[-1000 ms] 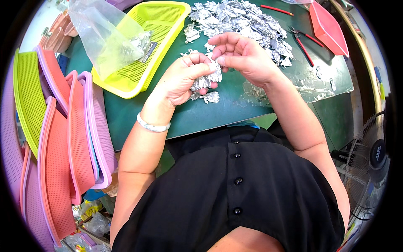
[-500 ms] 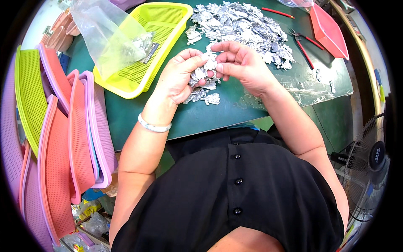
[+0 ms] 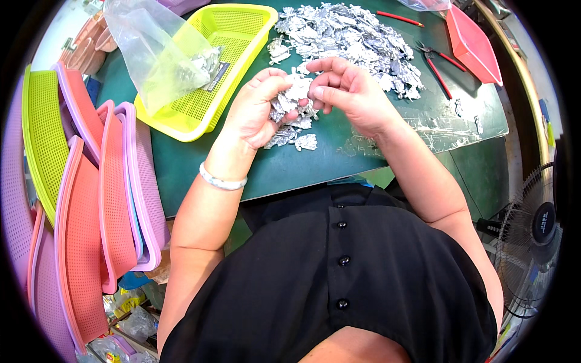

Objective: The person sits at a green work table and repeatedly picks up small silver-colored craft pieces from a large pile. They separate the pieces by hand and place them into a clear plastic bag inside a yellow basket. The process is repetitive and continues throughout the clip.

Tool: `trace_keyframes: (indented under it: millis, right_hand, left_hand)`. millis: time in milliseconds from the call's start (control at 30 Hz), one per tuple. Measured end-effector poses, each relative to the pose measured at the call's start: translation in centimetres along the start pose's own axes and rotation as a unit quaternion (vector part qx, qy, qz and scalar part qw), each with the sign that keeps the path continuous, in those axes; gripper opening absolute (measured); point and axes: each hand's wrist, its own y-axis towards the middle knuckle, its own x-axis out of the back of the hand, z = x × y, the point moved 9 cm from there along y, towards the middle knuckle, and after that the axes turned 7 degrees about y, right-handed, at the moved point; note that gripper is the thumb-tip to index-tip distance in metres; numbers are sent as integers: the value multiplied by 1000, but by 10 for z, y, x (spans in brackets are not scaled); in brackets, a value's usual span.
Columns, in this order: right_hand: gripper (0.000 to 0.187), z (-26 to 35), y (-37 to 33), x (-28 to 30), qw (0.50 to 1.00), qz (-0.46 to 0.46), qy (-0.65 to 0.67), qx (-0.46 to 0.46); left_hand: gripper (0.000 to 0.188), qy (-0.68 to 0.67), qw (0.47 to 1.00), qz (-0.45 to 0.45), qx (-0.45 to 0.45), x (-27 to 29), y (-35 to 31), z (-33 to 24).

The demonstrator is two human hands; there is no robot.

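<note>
My left hand (image 3: 251, 112) is closed around several flat silvery metal pieces (image 3: 294, 94), which stick out past its thumb and fingertips. Just to the right of them is my right hand (image 3: 354, 100), its thumb pressed toward curled fingers; whatever it may pinch is hidden. Beneath my left hand lie a few more metal pieces (image 3: 305, 142) on the green table (image 3: 242, 172). Farther back spreads a large heap of the same silvery pieces (image 3: 351, 45).
A yellow-green basket (image 3: 209, 124) at left holds a clear plastic bag (image 3: 148, 54) with metal pieces inside. Red-handled pliers (image 3: 431, 63), a red stick (image 3: 399, 18) and a pink tray (image 3: 475, 51) lie at right. Stacked baskets (image 3: 78, 242) stand left, a fan (image 3: 532, 242) right.
My left thumb has shifted back, showing more of the metal pieces in that hand. My right fingertips have drawn slightly to the right, away from them.
</note>
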Motion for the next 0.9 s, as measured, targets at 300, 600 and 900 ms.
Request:
trace_keyframes:
  millis: [300, 600, 900]
  right_hand:
    - [53, 14, -16, -25, 826, 50, -535, 172]
    - [42, 18, -18, -5, 862, -5, -474, 180]
    - [42, 45, -25, -6, 895, 67, -384, 217]
  left_hand:
    - [14, -58, 997, 11, -46, 2, -1, -11]
    - [14, 8, 999, 31, -23, -1, 1, -4]
    - [23, 130, 991, 29, 25, -14, -7, 0]
